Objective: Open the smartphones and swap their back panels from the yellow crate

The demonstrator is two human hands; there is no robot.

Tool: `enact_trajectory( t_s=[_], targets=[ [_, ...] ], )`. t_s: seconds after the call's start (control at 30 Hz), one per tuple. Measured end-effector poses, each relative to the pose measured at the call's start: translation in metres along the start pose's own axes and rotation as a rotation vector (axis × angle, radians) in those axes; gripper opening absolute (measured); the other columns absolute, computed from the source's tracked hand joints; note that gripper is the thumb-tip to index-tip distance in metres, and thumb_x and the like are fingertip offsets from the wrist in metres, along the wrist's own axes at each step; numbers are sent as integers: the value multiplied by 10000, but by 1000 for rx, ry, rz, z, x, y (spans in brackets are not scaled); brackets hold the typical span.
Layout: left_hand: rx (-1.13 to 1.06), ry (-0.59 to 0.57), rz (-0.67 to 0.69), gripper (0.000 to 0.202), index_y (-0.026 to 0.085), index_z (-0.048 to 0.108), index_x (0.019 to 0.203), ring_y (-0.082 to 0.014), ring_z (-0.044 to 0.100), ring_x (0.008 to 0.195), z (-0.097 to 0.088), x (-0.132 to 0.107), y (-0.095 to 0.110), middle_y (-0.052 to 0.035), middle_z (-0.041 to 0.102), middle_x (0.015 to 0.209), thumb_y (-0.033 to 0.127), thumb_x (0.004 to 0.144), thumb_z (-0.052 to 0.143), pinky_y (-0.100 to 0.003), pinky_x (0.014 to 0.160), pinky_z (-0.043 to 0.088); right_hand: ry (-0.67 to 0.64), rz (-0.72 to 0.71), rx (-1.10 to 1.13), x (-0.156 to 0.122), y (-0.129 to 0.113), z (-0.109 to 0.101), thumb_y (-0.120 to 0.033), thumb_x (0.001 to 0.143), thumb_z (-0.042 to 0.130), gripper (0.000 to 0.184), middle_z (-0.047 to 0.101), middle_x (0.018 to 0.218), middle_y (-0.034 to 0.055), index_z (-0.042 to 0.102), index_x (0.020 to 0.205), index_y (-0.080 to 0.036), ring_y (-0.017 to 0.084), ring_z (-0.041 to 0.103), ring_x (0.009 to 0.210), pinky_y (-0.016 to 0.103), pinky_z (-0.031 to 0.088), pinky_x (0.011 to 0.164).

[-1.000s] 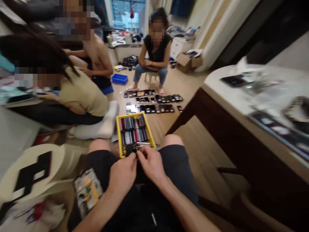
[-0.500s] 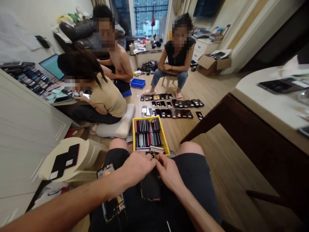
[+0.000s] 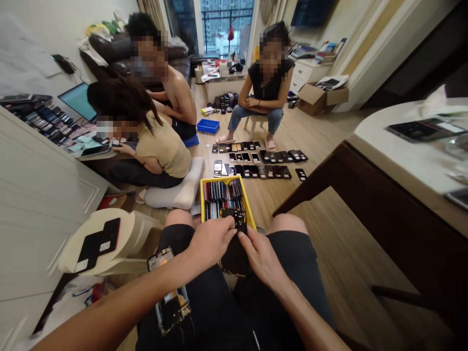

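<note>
An opened smartphone (image 3: 234, 257), dark with small parts bared near its top end, is held above my lap, its top overlapping a yellow crate. My right hand (image 3: 261, 251) grips its right edge, thumb on the face. My left hand (image 3: 210, 239) is closed in a pinch over the phone's upper left part; what sits between those fingertips is hidden. On my left thigh lies another opened phone (image 3: 171, 307) with its inner parts showing, partly covered by my left forearm. A thin light-coloured stick (image 3: 255, 340) rests on my lap.
The yellow crate (image 3: 250, 207) in front holds many upright phones. Rows of phones (image 3: 272, 171) lie on the floor beyond. Dark panels (image 3: 98, 243) lie on a stool (image 3: 69, 256) at left. Three people sit nearby. A white-topped table (image 3: 373, 127) stands at right.
The held phone has risen and moved forward over the crate, its bared top end now showing. Both hands stay on it. The person at the laptop has lowered the phone in hand slightly.
</note>
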State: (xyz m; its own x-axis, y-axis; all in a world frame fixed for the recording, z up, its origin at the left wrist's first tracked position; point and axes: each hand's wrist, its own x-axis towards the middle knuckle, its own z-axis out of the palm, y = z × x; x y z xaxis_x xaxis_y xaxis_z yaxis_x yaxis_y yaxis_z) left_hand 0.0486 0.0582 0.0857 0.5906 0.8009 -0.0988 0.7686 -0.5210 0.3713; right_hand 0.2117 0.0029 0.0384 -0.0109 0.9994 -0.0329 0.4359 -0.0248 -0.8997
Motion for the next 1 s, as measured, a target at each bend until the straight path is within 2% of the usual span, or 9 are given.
enact_trajectory(
  t_s=[0.17,0.27,0.37,0.43,0.53,0.67,0.73,0.87,1.0],
  targets=[
    [216,36,178,235,196,622,969,-192,640,833,-14,-5,-1,-40,651,969,250,1057,411,-301,644,432,-57,20,-64,9,-14,-12,-381,976,434,290,654,756,16,574,793,-205,205,600,728,285,443,639],
    [361,1,377,184,195,643,993,-210,615,861,-31,0,0,-54,644,974,201,1032,463,-316,646,420,-169,-10,-50,11,-23,-15,-306,945,458,251,661,749,6,584,753,-204,202,605,748,274,444,638],
    [308,-130,634,131,207,667,947,-206,599,881,-48,10,2,-44,664,970,155,982,552,-305,667,409,-300,-93,-100,11,-29,-13,-230,900,482,221,675,759,16,605,718,-201,207,610,751,292,442,672],
    [194,-245,668,148,203,672,860,-187,601,852,-56,16,2,-31,675,931,93,923,597,-288,662,397,-351,-126,-128,10,-32,-11,-220,878,501,190,667,750,15,628,738,-203,211,607,748,308,440,696],
    [93,-283,529,173,193,679,815,-172,602,782,-62,20,-3,-28,665,876,75,890,577,-285,633,379,-390,-76,-102,10,-35,-12,-239,864,497,181,604,686,-7,593,713,-212,195,569,706,293,422,664],
    [41,-183,320,164,196,671,808,-185,609,797,-58,14,-12,-25,662,862,180,919,552,-291,630,354,-450,53,-27,11,-38,-21,-301,857,497,260,439,616,-44,423,620,-224,139,420,598,254,328,559],
    [2,-129,170,195,201,649,758,-182,600,760,-52,8,-13,-14,659,807,223,922,545,-293,603,315,-450,94,7,11,-40,-25,-325,851,508,264,402,615,-50,411,627,-224,130,385,586,250,285,533],
    [-61,-129,-78,292,199,613,657,-182,573,666,-39,-4,-9,-14,623,658,260,923,509,-303,585,282,-441,164,52,10,-41,-21,-352,849,530,255,424,610,-50,453,647,-217,127,386,576,253,260,526],
    [-56,-120,-273,240,200,639,682,-220,629,736,-27,-12,-1,-47,689,722,220,876,498,-313,604,324,-344,144,11,7,-38,-8,-342,866,523,239,530,636,-22,547,675,-200,154,462,628,258,324,584]
  ],
)
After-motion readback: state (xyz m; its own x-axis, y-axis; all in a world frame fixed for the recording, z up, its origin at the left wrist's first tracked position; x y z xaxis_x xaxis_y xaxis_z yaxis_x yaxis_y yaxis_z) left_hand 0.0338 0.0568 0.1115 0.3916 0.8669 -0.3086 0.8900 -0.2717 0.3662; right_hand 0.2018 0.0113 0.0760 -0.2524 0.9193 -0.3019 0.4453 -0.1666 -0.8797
